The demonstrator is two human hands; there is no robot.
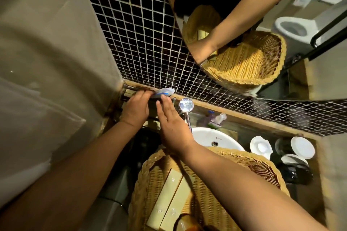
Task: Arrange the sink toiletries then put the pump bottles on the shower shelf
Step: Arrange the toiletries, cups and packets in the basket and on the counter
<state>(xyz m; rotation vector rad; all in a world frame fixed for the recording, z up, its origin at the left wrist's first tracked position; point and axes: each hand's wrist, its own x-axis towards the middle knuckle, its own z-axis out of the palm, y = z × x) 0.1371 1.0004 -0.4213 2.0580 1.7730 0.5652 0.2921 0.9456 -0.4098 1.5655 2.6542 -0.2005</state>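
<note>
Left hand [135,111] pinches a blue-and-white packet [166,92] over the wall rack [125,88], right hand [173,129] slack, straight-fingered, touching it beside that grip.

Both hands meet at a white-and-blue packet [166,92] against the tiled wall, at 10 o'clock from the tap [185,105]. The left hand [136,108] pinches the packet's left end above a metal rack [126,95]. The right hand [172,127], fingers straight, touches its lower edge. The white basin [216,138] lies at 5 o'clock from the tap, with a pump bottle [220,118] at its 12 o'clock on the surface [230,133]. A wicker basket [134,197] holding pale boxes [169,191] overlaps the basin's 6 o'clock rim. White lids [302,146] lie at the basin's 3 o'clock.
</note>
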